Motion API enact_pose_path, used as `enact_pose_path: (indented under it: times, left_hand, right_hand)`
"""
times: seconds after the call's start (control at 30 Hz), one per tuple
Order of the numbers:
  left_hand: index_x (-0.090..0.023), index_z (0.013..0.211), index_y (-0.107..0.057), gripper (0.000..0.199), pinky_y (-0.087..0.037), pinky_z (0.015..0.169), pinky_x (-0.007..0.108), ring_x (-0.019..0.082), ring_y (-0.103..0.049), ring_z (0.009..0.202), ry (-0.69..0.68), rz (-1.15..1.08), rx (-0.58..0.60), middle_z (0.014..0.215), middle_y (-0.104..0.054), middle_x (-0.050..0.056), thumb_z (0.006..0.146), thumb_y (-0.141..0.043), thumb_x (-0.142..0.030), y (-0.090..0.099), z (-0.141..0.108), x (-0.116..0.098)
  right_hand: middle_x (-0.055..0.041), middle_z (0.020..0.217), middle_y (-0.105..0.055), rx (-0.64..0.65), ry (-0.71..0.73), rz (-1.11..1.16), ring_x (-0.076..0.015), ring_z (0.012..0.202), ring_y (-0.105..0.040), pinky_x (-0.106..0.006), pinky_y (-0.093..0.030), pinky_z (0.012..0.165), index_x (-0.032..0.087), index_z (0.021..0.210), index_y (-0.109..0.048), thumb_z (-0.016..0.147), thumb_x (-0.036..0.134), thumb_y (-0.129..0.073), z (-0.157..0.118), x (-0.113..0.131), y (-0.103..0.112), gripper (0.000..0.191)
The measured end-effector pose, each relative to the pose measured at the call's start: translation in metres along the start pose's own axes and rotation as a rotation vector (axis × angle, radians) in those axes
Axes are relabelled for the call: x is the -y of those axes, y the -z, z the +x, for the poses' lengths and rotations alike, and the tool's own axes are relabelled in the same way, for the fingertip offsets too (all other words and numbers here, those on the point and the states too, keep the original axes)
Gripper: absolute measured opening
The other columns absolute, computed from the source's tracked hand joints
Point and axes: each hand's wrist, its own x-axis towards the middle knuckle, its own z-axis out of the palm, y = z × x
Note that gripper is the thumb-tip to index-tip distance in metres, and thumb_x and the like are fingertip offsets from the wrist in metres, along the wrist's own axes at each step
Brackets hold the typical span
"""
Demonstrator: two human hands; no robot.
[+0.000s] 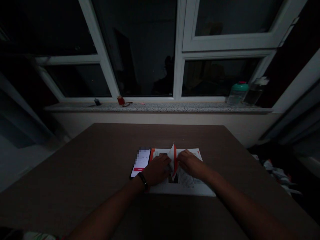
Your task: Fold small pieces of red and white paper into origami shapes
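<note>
A small folded piece of paper [172,156], white with an orange-red strip, stands up between my two hands above a printed sheet. Curled fingers of my left hand [160,166] close on its left side; a black band is on that wrist. My right hand [189,162] pinches its right edge, fingertips pressed together. Beneath both hands lies the printed sheet [200,189], showing text, dark pictures and an orange left margin. The thumbs are hard to make out in the dim light.
A lit phone [142,162] lies on the brown table [105,146], left of the sheet. On the granite windowsill [155,107] are a small dark bottle [97,101], a red object [120,100], a teal-lidded bottle [238,93] and another clear bottle [255,91]. Blurred items [277,171] lie beyond the table's right edge.
</note>
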Motion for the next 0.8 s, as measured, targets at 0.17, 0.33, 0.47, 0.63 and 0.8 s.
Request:
enact_pose_path:
  times: [0.17, 0.33, 0.47, 0.63, 0.8]
  left_hand:
    - [-0.017, 0.124, -0.051, 0.041, -0.043, 0.099, 0.042, 0.027, -0.05, 0.114, -0.006, 0.031, 0.015, 0.119, -0.057, 0.01, 0.084, -0.06, -0.018, 0.002, 0.0, -0.004]
    - [-0.016, 0.124, -0.051, 0.043, -0.042, 0.099, 0.044, 0.029, -0.048, 0.115, 0.003, 0.063, 0.037, 0.12, -0.056, 0.011, 0.082, -0.06, -0.02, 0.002, 0.001, -0.007]
    - [-0.016, 0.124, -0.051, 0.042, -0.044, 0.095, 0.044, 0.029, -0.047, 0.112, 0.013, 0.083, 0.047, 0.118, -0.055, 0.011, 0.083, -0.058, -0.021, 0.003, 0.004, -0.01]
    - [-0.017, 0.119, -0.053, 0.038, -0.043, 0.097, 0.043, 0.028, -0.046, 0.112, 0.019, 0.076, 0.058, 0.118, -0.053, 0.01, 0.082, -0.058, -0.02, 0.003, 0.005, -0.012]
    - [-0.018, 0.123, -0.052, 0.043, -0.043, 0.096, 0.043, 0.028, -0.046, 0.112, 0.004, 0.097, 0.063, 0.118, -0.052, 0.009, 0.081, -0.059, -0.02, 0.003, 0.005, -0.009]
  right_hand:
    - [-0.0087, 0.101, -0.057, 0.021, -0.01, -0.067, -0.0224, 0.097, -0.047, -0.034, -0.039, 0.083, 0.018, 0.105, -0.066, 0.09, 0.008, -0.048, -0.002, 0.006, -0.002, 0.026]
    - [-0.0094, 0.097, -0.057, 0.047, -0.03, -0.16, -0.0234, 0.094, -0.047, -0.035, -0.037, 0.083, 0.017, 0.108, -0.066, 0.088, 0.004, -0.045, -0.006, 0.011, -0.005, 0.033]
    - [-0.0102, 0.1, -0.056, 0.044, -0.048, -0.18, -0.0236, 0.095, -0.047, -0.036, -0.037, 0.085, 0.016, 0.109, -0.066, 0.085, 0.002, -0.045, -0.008, 0.014, -0.006, 0.034]
    - [-0.0113, 0.104, -0.057, 0.038, -0.031, -0.153, -0.0241, 0.099, -0.047, -0.037, -0.037, 0.088, 0.014, 0.106, -0.064, 0.084, 0.002, -0.046, -0.006, 0.014, -0.01, 0.031]
    - [-0.0109, 0.106, -0.057, 0.035, -0.025, -0.086, -0.0227, 0.099, -0.048, -0.036, -0.039, 0.089, 0.014, 0.112, -0.062, 0.086, 0.002, -0.046, -0.006, 0.01, -0.015, 0.034]
